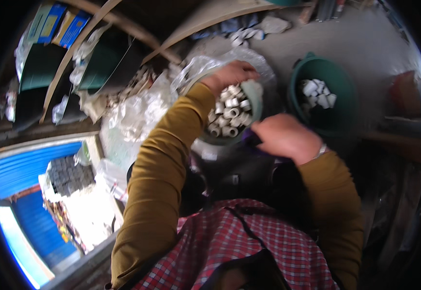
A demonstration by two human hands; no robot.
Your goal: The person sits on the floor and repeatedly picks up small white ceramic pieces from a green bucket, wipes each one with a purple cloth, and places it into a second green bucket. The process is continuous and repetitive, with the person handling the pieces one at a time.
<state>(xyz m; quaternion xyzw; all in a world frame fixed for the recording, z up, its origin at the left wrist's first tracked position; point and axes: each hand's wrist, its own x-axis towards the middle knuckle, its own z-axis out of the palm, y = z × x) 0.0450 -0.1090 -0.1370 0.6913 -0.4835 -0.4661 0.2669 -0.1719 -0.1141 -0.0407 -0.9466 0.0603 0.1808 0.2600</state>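
Observation:
A round pale-green bucket (255, 99) stands in front of me, filled with short white pipe fittings (230, 113). Over its far left rim reaches my left hand (233, 76), fingers bent toward the fittings; blur hides whether they grip anything. My right hand (288, 138) is at the bucket's near right side, smeared by motion. Its fingers and thumb come together at a dark purple, cloth-like thing (251, 138), but what they hold is unclear. To the right, a dark green bucket (301, 72) has several white fittings (319, 92) in its bottom.
Crumpled clear plastic (142, 108) lies left of the near bucket and behind it. Green bins (105, 60) and blue boxes (70, 29) stand between wooden bars at upper left. A reddish-brown object (404, 94) sits at far right. Grey stacked pieces (70, 175) show through an opening at lower left.

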